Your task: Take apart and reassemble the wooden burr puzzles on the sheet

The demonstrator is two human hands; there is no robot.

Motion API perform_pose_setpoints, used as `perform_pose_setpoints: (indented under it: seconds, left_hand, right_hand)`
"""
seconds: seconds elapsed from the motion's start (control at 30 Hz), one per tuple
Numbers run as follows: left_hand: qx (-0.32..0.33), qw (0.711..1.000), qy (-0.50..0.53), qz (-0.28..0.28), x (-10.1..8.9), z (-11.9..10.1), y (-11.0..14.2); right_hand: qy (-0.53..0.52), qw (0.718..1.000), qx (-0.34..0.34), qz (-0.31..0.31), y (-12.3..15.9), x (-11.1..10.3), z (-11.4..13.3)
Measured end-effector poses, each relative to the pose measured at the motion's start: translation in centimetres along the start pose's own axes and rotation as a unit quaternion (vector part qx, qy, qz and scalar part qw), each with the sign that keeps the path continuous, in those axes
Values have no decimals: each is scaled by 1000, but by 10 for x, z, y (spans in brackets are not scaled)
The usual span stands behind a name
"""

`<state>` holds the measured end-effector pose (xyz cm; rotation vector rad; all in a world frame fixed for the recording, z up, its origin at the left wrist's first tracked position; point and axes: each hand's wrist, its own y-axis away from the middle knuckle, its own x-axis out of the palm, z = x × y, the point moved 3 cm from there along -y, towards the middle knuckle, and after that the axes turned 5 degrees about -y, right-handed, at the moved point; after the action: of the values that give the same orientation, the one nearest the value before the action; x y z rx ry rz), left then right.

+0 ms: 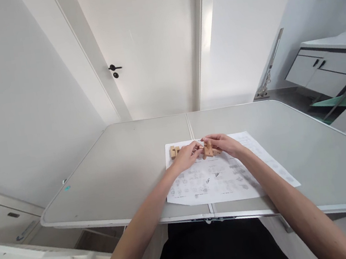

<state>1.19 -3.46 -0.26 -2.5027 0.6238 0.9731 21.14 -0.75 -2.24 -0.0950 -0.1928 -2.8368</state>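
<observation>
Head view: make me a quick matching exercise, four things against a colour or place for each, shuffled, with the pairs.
1. Block
2. Sheet
3. Handle
4. Table

A. black, on the door
B. grey-topped, beneath everything the hands work over
C. wooden, at the right hand
D. white, with print

Pairs: 1-C, 2-D, 3-A, 4-B

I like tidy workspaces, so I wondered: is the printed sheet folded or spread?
Spread: the sheet lies open on the table, its printed side showing.
</observation>
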Motion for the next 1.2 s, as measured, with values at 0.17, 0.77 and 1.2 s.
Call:
perform_pose_setpoints:
  seconds: [0.17, 0.77, 1.2]
  left_hand:
    - [-5, 1000, -7, -6, 0, 0, 0]
    - [-4, 992, 123, -27, 2, 3, -5]
    - [-8, 972, 234, -12, 4, 7, -9]
  right_hand:
    - [-13, 1000, 4, -4, -1, 1, -2]
    - [-33, 997, 29, 56, -1, 1, -6]
    - [-61, 995, 33, 76, -3, 0, -9]
